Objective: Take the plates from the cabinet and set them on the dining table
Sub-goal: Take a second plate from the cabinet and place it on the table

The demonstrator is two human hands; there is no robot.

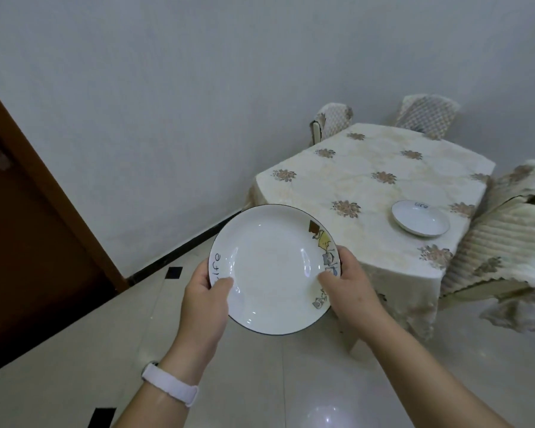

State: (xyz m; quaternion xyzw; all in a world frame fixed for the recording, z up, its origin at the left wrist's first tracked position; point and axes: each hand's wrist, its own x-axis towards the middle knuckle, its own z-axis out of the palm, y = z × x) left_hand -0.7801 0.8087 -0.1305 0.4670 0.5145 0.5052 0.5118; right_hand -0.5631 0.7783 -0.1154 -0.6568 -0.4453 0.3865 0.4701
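I hold a white plate (272,267) with a dark rim and cartoon drawings on its right side in front of me, above the floor. My left hand (203,301) grips its left edge, thumb on the inside. My right hand (349,285) grips its right edge the same way. The dining table (368,193), covered by a cream cloth with flower prints, stands ahead to the right. A second white plate (420,218) lies on the table near its right edge. The cabinet is out of view.
Chairs with patterned covers stand at the table's far side (332,118) (426,117) and right side (504,251). A brown wooden door (28,242) is on the left. A glossy tiled floor (291,381) lies between me and the table, with a white wall behind.
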